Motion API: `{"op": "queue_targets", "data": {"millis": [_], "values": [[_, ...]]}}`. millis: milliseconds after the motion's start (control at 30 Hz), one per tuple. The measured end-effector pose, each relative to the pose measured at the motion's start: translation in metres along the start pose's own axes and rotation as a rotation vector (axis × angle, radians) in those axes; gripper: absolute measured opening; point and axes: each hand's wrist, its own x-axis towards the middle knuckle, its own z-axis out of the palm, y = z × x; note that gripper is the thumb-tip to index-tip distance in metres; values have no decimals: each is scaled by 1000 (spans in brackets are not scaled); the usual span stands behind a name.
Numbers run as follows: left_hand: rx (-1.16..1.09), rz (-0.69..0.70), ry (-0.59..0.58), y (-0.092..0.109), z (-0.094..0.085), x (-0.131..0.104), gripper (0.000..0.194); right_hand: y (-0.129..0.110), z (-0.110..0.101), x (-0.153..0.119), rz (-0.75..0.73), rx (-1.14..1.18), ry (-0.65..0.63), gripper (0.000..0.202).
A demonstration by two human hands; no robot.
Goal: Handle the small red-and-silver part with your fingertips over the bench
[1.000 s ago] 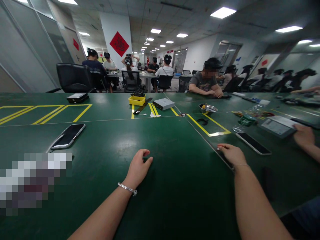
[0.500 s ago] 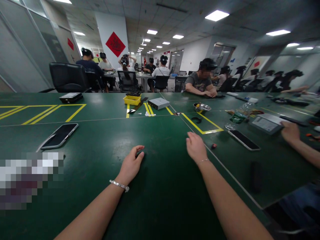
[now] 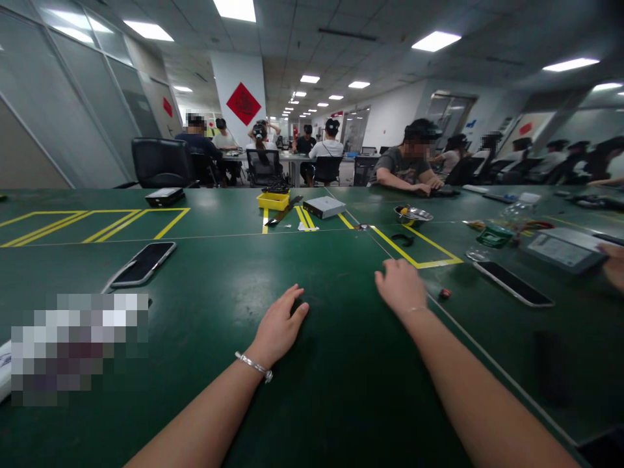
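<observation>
My left hand is over the green table, palm turned inward, with thumb and fingers apart and nothing in it. A silver bracelet circles that wrist. To its right, my right hand is held with the back of the hand toward me; its fingers reach forward, slightly bent, and no object shows in them. A thin bracelet is on that wrist too. Nearest to the right hand are a small red object and a black curved piece. Whether either hand touches the tabletop, I cannot tell.
Farther back are a yellow bin with black cables, a grey box and a metal bowl. Phones lie left and right. A plastic bottle and a metal-cased unit are right, near another person's hand.
The whole view has swung left and tipped up slightly, so things sit farther right. My hands have stayed apart above the table. The other person's hand at right is now mostly out of frame.
</observation>
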Motion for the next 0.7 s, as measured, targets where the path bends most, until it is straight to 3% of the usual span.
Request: {"op": "queue_targets", "data": {"millis": [67, 133, 233, 333, 467, 700], "values": [[-17, 2, 16, 1, 0, 0, 41, 48, -9, 15, 313, -68, -22, 52], [-36, -10, 26, 1, 0, 0, 41, 88, -12, 21, 559, -71, -124, 63], [-65, -41, 30, 1, 0, 0, 40, 123, -7, 20, 739, -36, -255, 69], [-74, -53, 38, 1, 0, 0, 39, 129, 2, 18, 726, -14, -319, 61], [-62, -71, 19, 2, -2, 0, 39, 122, 10, 18, 602, -54, -291, 43], [-39, -95, -26, 4, -4, 1, 38, 117, 14, 17, 495, -152, -299, 39]]}}
